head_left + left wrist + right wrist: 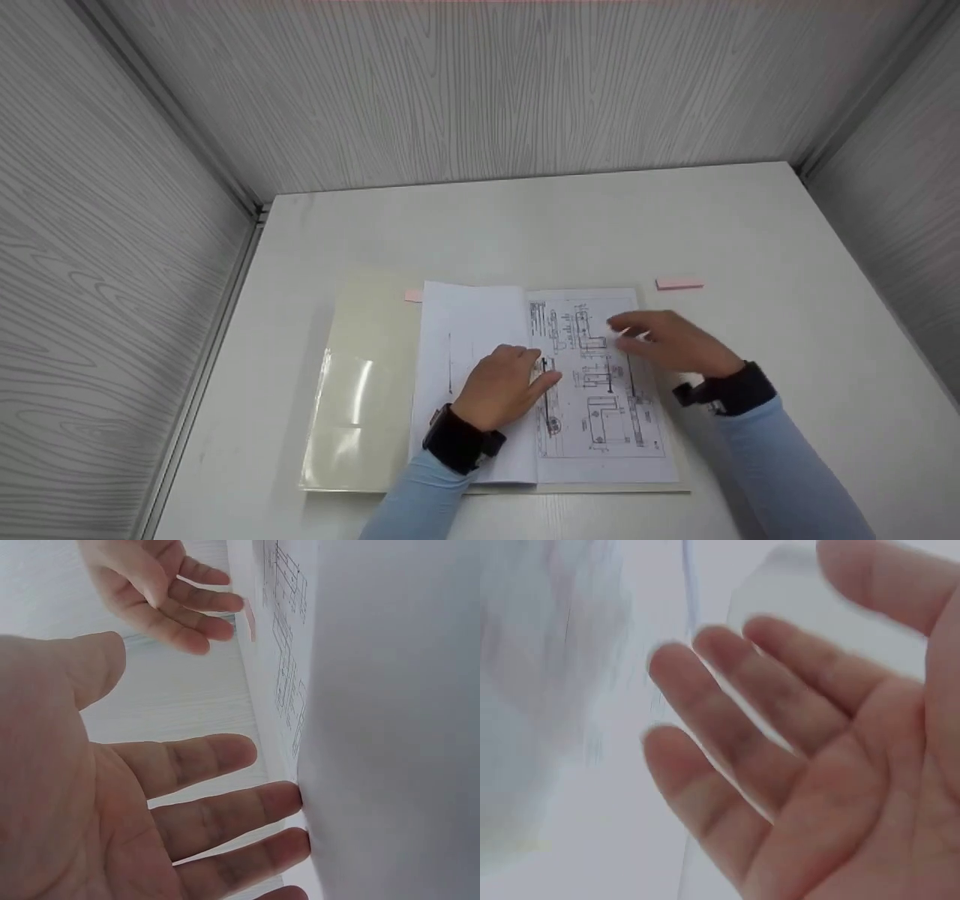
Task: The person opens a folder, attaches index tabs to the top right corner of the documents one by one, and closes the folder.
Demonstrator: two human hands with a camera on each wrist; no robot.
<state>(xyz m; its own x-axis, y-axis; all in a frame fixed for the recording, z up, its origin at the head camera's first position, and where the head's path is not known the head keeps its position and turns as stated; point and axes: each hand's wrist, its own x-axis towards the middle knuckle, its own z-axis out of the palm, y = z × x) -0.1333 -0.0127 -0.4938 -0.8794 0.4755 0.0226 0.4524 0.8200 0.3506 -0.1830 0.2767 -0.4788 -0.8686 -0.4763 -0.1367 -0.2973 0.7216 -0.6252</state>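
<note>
An open booklet (472, 315) lies on the table, its right page (622, 469) printed with technical line drawings and its left page mostly blank. Over the inner edge of the left page, near the fold, is my left hand (499, 386); in the left wrist view its fingers (225, 821) are spread and fairly straight, with some fingertips touching the paper. My right hand (671, 341) is above the outer right edge of the drawn page. Its fingers (727, 727) look loosely extended in the right wrist view, and nothing is between them and the thumb.
A glossy pale yellow cover (367, 420) spreads out under the pages to the left. One pink tab (413, 296) sticks out behind the left page's top, and a pink strip (679, 284) lies beyond the right page. Grey wood-grain panels (480, 97) surround the white table (465, 232).
</note>
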